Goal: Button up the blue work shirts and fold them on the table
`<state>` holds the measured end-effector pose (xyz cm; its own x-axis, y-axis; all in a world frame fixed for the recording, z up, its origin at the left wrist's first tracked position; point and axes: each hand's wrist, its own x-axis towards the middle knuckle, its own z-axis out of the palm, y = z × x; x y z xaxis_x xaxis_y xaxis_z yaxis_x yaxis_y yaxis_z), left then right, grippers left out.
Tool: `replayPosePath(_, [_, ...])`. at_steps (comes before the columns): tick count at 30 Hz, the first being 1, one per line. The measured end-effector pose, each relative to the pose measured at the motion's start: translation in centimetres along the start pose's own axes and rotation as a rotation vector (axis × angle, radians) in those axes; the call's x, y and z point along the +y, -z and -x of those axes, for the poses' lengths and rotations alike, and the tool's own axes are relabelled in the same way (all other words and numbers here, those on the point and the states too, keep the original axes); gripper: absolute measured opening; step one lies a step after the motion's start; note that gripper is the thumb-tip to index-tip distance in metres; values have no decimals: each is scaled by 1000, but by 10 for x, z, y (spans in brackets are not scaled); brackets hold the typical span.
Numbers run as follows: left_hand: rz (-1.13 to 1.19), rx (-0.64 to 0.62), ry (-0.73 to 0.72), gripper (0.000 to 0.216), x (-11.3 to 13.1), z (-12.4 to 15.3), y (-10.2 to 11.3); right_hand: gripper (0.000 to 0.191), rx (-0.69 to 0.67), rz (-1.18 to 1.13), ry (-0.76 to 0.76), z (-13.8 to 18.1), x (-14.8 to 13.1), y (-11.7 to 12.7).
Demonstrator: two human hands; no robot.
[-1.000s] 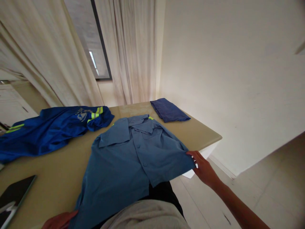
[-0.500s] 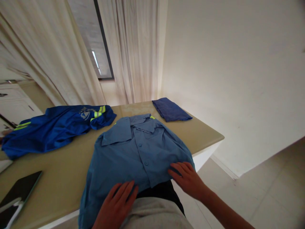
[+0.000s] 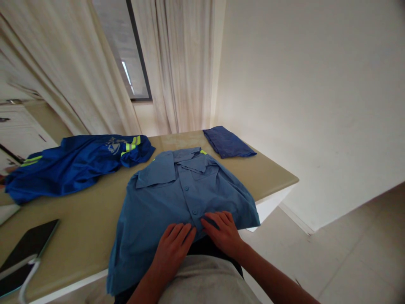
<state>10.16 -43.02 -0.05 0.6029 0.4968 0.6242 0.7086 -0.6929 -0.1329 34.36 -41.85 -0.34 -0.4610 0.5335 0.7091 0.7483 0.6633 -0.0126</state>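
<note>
A blue-grey button-up shirt (image 3: 152, 211) lies front side up on the table, collar toward the far side. Its lower part reaches over the near table edge. My left hand (image 3: 174, 249) is at the shirt's lower front, left of the button strip, its bent fingers on the cloth. Just right of the strip, below a button (image 3: 195, 212), my right hand (image 3: 223, 232) has its fingers and thumb drawn in on the cloth. Both hands hide part of the lower front.
A bright blue garment (image 3: 79, 164) with yellow reflective bands lies at the left of the table (image 3: 85, 223). At the back right sits a folded dark blue cloth (image 3: 229, 142). A dark tablet (image 3: 28, 245) with a white cable (image 3: 30, 270) rests at the near left. A wall rises on the right.
My right hand has moved left from the shirt's right side to the button strip. My left hand has shifted up and right, bringing the two hands close together.
</note>
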Motion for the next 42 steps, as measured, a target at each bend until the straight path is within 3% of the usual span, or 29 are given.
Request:
replayPosePath(6, [113,92,59,22,5,-15,7,24,71,-124,-19,-9,-3,6])
replayPosePath(12, [140,225,149,15,18,-20,10,30,93,-288,-186,-17,-11,23])
replayPosePath(15, [95,194,137,18,21,-17,2,26,103,-308,-216,-23,-12,25])
replayPosePath(19, [55,138,117,22,21,-12,-12,21,10,-295,-157,-28,-11,25])
replayPosePath(25, [69,66,122,27,22,-6,-24,30,-119,-251,-74,-20,-9,25])
replayPosePath(32, [-2,-23,22,34,19,-4,-33,36,-97,-248,-31,-13,-6,22])
replayPosePath(35, [-9,3,20,34,21,-11,-27,36,-118,-238,-15,-11,-5,21])
replayPosePath(38, [21,59,35,37,17,-4,-7,40,-110,-191,21,-4,7,28])
replayPosePath(40, [46,97,86,37,7,19,11,40,-44,-125,-24,4,23,37])
replayPosePath(42, [43,147,170,33,-7,56,26,38,61,-29,-177,16,45,49])
